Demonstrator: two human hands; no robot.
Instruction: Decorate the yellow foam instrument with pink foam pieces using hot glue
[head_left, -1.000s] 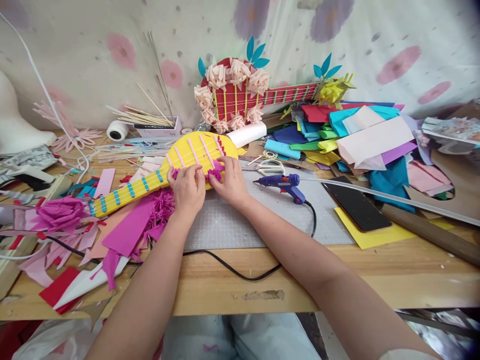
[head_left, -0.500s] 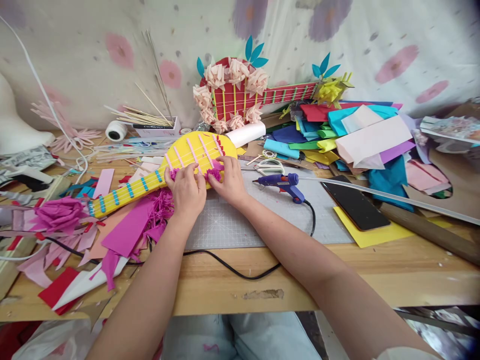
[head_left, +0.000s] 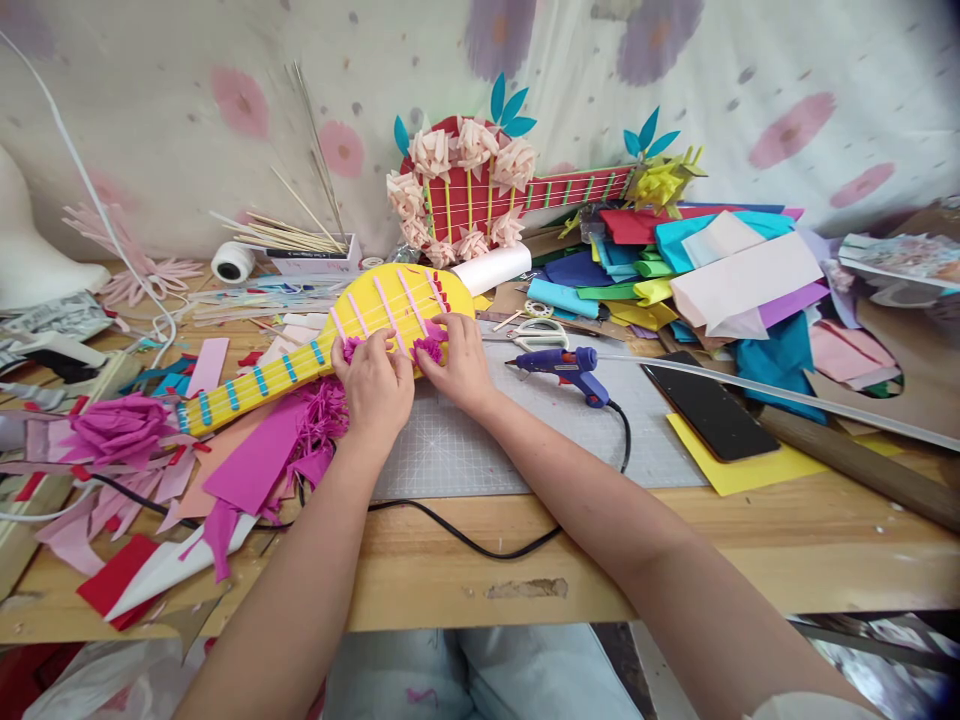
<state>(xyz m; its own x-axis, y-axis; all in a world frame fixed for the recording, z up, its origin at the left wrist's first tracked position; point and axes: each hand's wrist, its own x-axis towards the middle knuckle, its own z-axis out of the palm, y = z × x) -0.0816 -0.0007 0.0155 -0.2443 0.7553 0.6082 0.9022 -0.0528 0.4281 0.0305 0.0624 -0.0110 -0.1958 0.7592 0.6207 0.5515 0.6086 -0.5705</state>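
Observation:
A yellow paper guitar with pink strings and blue frets lies across the table. My left hand and my right hand rest side by side on the lower edge of its round body. Both press a magenta fringed paper flower against that edge with their fingertips. A second magenta tuft shows just left of my left fingers. Loose magenta fringe lies under my left wrist.
A blue glue gun with a black cord lies right of my hands on a grey cutting mat. Scissors, a dark phone, stacked coloured paper, a red paper guitar and paper scraps surround them.
Almost nothing: my left fingers have shifted slightly on the guitar's edge while both hands stay on the magenta flower.

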